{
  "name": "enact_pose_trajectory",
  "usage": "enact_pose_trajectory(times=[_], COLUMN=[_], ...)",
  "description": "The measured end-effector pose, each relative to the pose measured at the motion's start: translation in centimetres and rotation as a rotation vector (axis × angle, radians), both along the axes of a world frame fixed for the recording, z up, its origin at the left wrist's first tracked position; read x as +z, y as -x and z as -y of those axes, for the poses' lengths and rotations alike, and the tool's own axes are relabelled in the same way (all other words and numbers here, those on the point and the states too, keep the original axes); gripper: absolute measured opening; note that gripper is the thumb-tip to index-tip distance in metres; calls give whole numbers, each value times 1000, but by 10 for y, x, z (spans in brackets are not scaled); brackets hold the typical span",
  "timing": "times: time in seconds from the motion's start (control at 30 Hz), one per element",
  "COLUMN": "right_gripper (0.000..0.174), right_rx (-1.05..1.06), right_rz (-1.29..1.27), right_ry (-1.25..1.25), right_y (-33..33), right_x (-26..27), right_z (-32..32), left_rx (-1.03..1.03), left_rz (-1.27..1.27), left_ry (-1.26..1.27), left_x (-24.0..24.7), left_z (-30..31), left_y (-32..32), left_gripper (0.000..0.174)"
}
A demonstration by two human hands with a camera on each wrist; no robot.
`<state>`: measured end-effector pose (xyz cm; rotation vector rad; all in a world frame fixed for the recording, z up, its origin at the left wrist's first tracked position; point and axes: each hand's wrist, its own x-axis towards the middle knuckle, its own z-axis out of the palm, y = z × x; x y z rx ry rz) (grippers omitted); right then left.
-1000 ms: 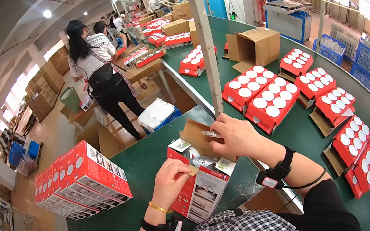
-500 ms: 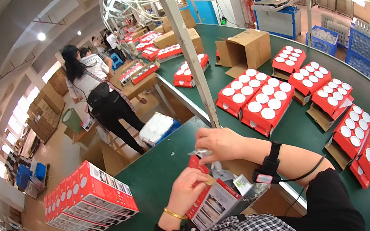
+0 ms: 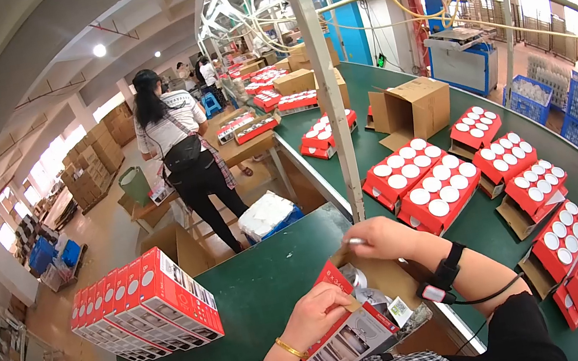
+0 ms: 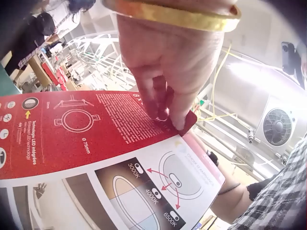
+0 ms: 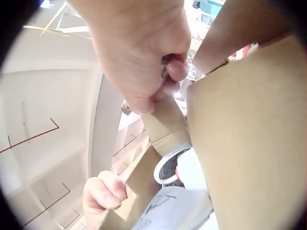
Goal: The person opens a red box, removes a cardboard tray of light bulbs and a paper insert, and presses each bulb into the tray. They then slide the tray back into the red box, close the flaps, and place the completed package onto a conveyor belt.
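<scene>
A red-and-white printed carton (image 3: 352,339) stands tilted against the person's front at the table edge, its top open. My left hand (image 3: 319,316) pinches the carton's top edge at a brown flap, as the left wrist view also shows. At the far side, my right hand (image 3: 386,239) grips a brown end flap (image 5: 165,120) between thumb and fingers. A small shiny piece (image 3: 356,241) shows in that hand, mostly hidden by its curled fingers. Inside the carton lie a white ring (image 5: 163,173) and a grey-white printed wrapping (image 5: 175,206).
A row of red cartons (image 3: 144,302) stands left on the green table (image 3: 258,271). Several red trays with white discs (image 3: 438,193) lie on the bench at right, near an open cardboard box (image 3: 431,109). A metal post (image 3: 332,95) rises ahead. A person (image 3: 178,146) stands beyond.
My right hand has gone from the red side flap to the carton's far brown flap, still with the shiny piece. My left hand keeps its pinch. The head view has shifted.
</scene>
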<state>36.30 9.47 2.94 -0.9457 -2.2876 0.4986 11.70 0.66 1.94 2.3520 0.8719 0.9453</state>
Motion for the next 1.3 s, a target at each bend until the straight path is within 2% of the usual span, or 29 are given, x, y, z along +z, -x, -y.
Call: enact_pose_trajectory(times=[0.03,0.2,0.27,0.33,0.4,0.47,0.5,0.53,0.6,0.7,0.73,0.8,0.87,0.93,1.0,1.07,1.1,1.13,1.2,1.23,1.27,1.3], right_gripper=[24,24,23,22,22,22,24,27,28,28,28,26,23,21,21,21,28,28,38,38,42,46], right_rx=[-51,13,-10,46,-51,-36,47,59,62,16,7,31,79,253,216,-202,-404,-411,-553,-551,-531,-508], right_rz=[-5,-6,149,-97,-236,-177,-135,-40,-87,-92,-97,-230,-228,-222,-240,-403,-360,-363,-6,-3,-30,-56], right_ry=[24,-72,-112,-227,-92,124,314,193,-10,-88,-91,136,139,242,295,812,605,607,335,334,485,639], right_y=[2,21,23,14,2,-7,-8,-8,-5,-4,-7,-24,-43,-53,-59,-61,-58,-56,-54,-52,-51,-49], right_x=[3,2,4,7,23,26,25,4,-11,-10,-11,-13,-13,-16,-4,22,4,-11,-38,-51,-66,-83], right_z=[-3,-27,-21,-13,26,70,88,98,115,129,132,138,154,176,187,190,178,167,141,130,121,113], left_rx=[-29,-72,-113,-20,82,130,127,147,159,150,152,148,122,85,42,25,17,9,1,-30,-57,-119], left_rz=[8,-4,16,3,48,85,82,94,98,116,110,104,113,118,121,84,85,70,54,40,26,194], left_ry=[20,39,-11,-67,-71,-18,-4,-14,-27,-30,-25,-29,-28,19,73,67,68,64,55,118,184,511], left_x=[4,13,11,5,1,3,2,2,2,-3,-4,-6,-8,-11,-15,-17,-19,-21,-24,-27,-33,-45], left_z=[4,12,12,10,8,7,6,5,2,-1,-1,-5,-9,-9,-8,-12,-14,-14,-18,-19,-19,-20], left_y=[-2,-9,-6,1,11,22,25,27,28,21,19,17,15,11,4,-6,-11,-15,-21,-25,-27,-25], left_gripper=[14,14,10,10,14,18,18,19,20,22,22,23,22,20,19,16,16,15,14,18,23,32])
